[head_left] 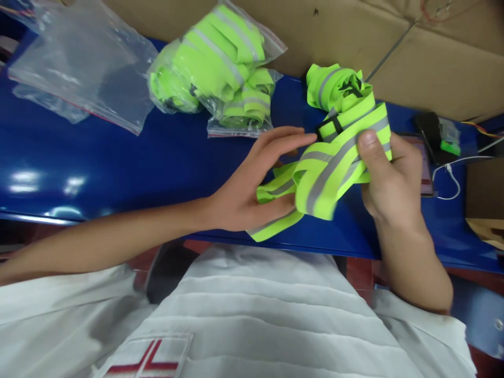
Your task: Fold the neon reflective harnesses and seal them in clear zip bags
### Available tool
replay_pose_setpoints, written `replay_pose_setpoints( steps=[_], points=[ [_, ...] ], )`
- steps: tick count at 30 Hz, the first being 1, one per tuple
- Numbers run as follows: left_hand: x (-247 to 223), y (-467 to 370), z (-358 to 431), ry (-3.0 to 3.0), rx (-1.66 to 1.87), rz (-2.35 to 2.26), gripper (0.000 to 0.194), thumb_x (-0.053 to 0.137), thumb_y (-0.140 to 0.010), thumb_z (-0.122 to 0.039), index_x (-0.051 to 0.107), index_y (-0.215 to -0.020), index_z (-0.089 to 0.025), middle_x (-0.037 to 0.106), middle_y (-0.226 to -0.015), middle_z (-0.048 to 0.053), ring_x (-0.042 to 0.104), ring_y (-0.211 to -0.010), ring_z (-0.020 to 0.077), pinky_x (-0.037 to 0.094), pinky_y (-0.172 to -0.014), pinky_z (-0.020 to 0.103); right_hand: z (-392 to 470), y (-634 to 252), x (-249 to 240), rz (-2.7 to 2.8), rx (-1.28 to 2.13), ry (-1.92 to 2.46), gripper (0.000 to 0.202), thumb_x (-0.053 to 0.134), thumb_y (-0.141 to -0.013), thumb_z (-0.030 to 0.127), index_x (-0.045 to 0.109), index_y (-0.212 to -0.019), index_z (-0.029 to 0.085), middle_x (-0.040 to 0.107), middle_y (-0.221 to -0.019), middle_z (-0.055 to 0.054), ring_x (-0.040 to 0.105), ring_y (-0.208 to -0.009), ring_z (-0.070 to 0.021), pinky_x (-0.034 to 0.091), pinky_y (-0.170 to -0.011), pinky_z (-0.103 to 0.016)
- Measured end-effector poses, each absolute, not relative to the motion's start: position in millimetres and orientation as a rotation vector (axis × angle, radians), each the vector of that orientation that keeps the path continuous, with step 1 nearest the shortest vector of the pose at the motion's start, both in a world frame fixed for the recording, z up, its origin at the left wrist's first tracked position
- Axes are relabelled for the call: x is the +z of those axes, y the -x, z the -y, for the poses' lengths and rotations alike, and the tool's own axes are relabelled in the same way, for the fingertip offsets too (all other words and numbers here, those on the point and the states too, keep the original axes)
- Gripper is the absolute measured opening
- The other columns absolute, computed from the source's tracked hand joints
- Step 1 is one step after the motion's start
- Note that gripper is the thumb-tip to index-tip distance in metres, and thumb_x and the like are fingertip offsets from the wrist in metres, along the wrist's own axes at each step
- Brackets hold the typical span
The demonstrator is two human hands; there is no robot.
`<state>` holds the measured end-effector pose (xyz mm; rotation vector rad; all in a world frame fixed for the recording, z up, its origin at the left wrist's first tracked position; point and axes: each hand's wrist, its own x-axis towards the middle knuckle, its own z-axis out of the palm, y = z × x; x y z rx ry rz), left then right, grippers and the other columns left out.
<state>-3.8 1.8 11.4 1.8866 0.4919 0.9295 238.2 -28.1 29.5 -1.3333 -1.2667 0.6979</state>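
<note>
right hand [396, 178] closed, pinching yellow-green strap [325, 178]; left hand [244, 189] half-spread, curving loosely around it; strap looking light, soft, floppy; stacked folds [372, 126] probably offering best hold

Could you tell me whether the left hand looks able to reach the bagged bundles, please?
Probably yes: the left hand is close to the bagged bundles and nothing visible blocks the way, though the strap lies between its thumb and fingers.

Lit moderately brightly, apparently from above, with white glare on the blue table [118, 170] at the left. Slightly blurred at the near loop of the yellow-green strap [319, 195]. Visibly bowed toward the edges.
</note>
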Motion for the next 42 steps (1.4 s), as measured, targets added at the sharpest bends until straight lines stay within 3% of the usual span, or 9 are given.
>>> replay_pose_setpoints(
  steps=[4, 7, 10, 17, 24, 29, 34, 39, 42],
  points=[
    [14.7, 5.3, -1.1, -1.775, 1.01, -0.469, 0.039, 0.068, -0.094, -0.036, 0.068, -0.132, -0.026, 0.054, -0.146, 0.008, 0.047, -0.142, 0.0285, 0.037, -0.123, 0.041, 25.2, -239.5, 26.0, 1.323, 0.582, 1.349, 0.025, 0.074, -0.092, 0.046, 0.077, -0.09, 0.021, 0.067, -0.078, -0.001, 0.059, -0.069, -0.0167, 0.046, -0.065, -0.031],
    [15.6, 2.7, -3.1, -1.492, 0.95, -0.529, 0.039, 0.074, -0.092, -0.04, 0.065, -0.128, -0.028, 0.063, -0.125, 0.005, 0.063, -0.108, 0.0207, 0.052, -0.095, 0.034, 24.6, -239.7, 25.7, 1.336, 0.566, 1.34, 0.024, 0.075, -0.092, 0.044, 0.076, -0.087, 0.02, 0.062, -0.073, 0.0, 0.055, -0.066, -0.0154, 0.042, -0.064, -0.031],
    [14.2, 0.3, -6.1, -1.404, 0.789, -0.586, 0.048, 0.08, -0.085, -0.038, 0.061, -0.128, -0.026, 0.064, -0.109, 0.003, 0.063, -0.088, 0.0157, 0.052, -0.075, 0.028, 24.3, -240.4, 25.1, 1.355, 0.564, 1.356, 0.027, 0.075, -0.092, 0.045, 0.074, -0.083, 0.019, 0.059, -0.071, 0.001, 0.051, -0.065, -0.0145, 0.04, -0.064, -0.03],
    [16.9, 3.1, -7.4, -1.717, 0.872, -0.678, 0.044, 0.086, -0.08, -0.047, 0.067, -0.112, -0.022, 0.067, -0.114, 0.006, 0.062, -0.097, 0.0195, 0.05, -0.083, 0.032, 26.7, -238.8, 30.7, 1.411, 0.496, 1.377, 0.025, 0.074, -0.093, 0.043, 0.074, -0.087, 0.018, 0.058, -0.069, 0.002, 0.048, -0.065, -0.0131, 0.035, -0.061, -0.029],
    [20.3, 1.0, -5.2, -1.458, 0.672, -0.508, 0.045, 0.088, -0.078, -0.033, 0.047, -0.095, -0.023, 0.064, -0.078, -0.004, 0.058, -0.068, 0.0105, 0.044, -0.061, 0.023, 31.7, -233.2, 34.1, 1.488, 0.51, 1.453, 0.028, 0.074, -0.093, 0.047, 0.072, -0.084, 0.021, 0.06, -0.069, 0.001, 0.05, -0.063, -0.0149, 0.036, -0.058, -0.03],
    [27.6, 4.4, -7.7, -1.249, 0.389, -0.563, 0.039, 0.086, -0.08, -0.034, 0.055, -0.101, -0.021, 0.072, -0.081, -0.002, 0.067, -0.065, 0.013, 0.05, -0.056, 0.022, 31.7, -232.8, 32.5, 1.503, 0.502, 1.451, 0.026, 0.074, -0.094, 0.047, 0.072, -0.085, 0.023, 0.059, -0.069, 0.002, 0.05, -0.063, -0.0155, 0.038, -0.057, -0.03],
    [29.7, 4.3, -7.4, -1.242, 0.349, -0.543, 0.04, 0.09, -0.073, -0.033, 0.063, -0.098, -0.018, 0.074, -0.086, -0.001, 0.07, -0.073, 0.015, 0.054, -0.063, 0.024, 31.9, -232.2, 29.6, 1.55, 0.479, 1.448, 0.026, 0.072, -0.095, 0.049, 0.072, -0.089, 0.024, 0.06, -0.07, 0.003, 0.052, -0.062, -0.0152, 0.041, -0.056, -0.03],
    [28.8, 0.8, -3.7, -1.528, 0.468, -0.715, 0.043, 0.092, -0.069, -0.045, 0.063, -0.081, -0.017, 0.061, -0.078, -0.004, 0.058, -0.072, 0.0122, 0.043, -0.063, 0.023, 31.7, -231.1, 23.8, 1.558, 0.464, 1.467, 0.03, 0.068, -0.096, 0.053, 0.072, -0.089, 0.024, 0.062, -0.07, 0.001, 0.057, -0.062, -0.0156, 0.043, -0.056, -0.03],
    [28.3, 0.4, 0.3, -1.645, 0.517, -0.693, 0.036, 0.09, -0.07, -0.042, 0.065, -0.074, -0.016, 0.06, -0.09, 0.0, 0.06, -0.088, 0.016, 0.046, -0.076, 0.026, 33.7, -227.9, 21.6, 1.56, 0.434, 1.474, 0.03, 0.067, -0.097, 0.053, 0.072, -0.089, 0.024, 0.063, -0.071, 0.0, 0.059, -0.064, -0.0159, 0.044, -0.056, -0.031]
  ],
)
